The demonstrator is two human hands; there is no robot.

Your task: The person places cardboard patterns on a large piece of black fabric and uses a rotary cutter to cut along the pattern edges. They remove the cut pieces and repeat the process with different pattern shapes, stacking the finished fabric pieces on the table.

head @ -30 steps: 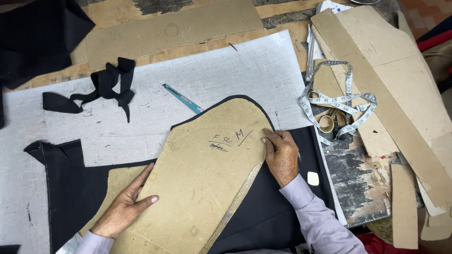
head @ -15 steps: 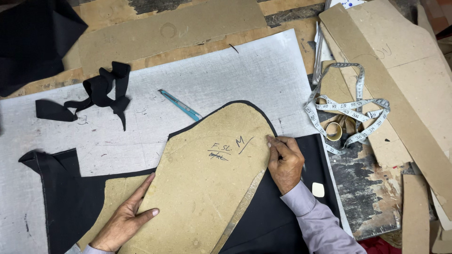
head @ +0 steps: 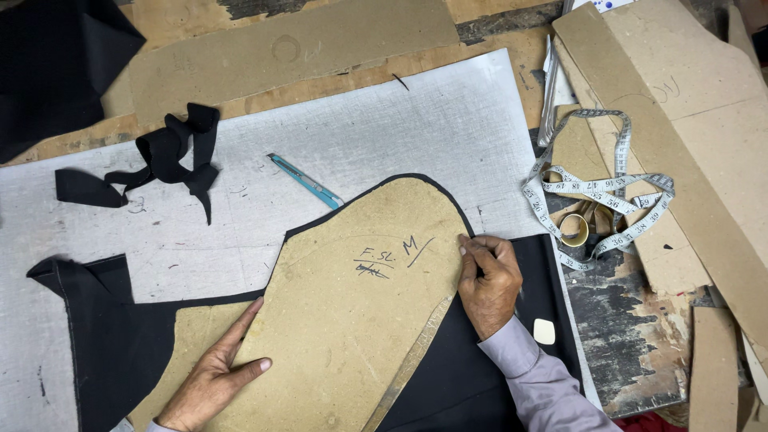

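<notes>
At the far left a scrap of black cloth (head: pixel 164 156) lies twisted on the grey cutting sheet (head: pixel 384 136), and below it a large piece of black fabric (head: pixel 104 336) is spread flat across the lower part of that sheet. The person's left hand (head: pixel 212 376) lies flat and open, fingers spread, pressing down the lower left of a big brown cardboard pattern (head: pixel 352 320); the pattern rests on top of the black fabric, its rounded end pointing up and to the right. A slim blue cutter (head: pixel 306 181) sits on the grey sheet just above the pattern's upper edge, apart from both hands. Near the pattern's middle there is a small handwritten mark in dark ink. At the pattern's right edge the right hand (head: pixel 490 280) is bunched, fingertips pinched together against the rim of the card; whatever it may be pinching is too small to make out. Just right of the lilac sleeve a small pale piece of tailor's chalk (head: pixel 544 330) lies on the fabric. Further right a white measuring tape (head: pixel 600 192) lies in loose loops over the worn wooden table (head: pixel 632 352), and long brown card strips (head: pixel 680 120) run diagonally down the right side.
</notes>
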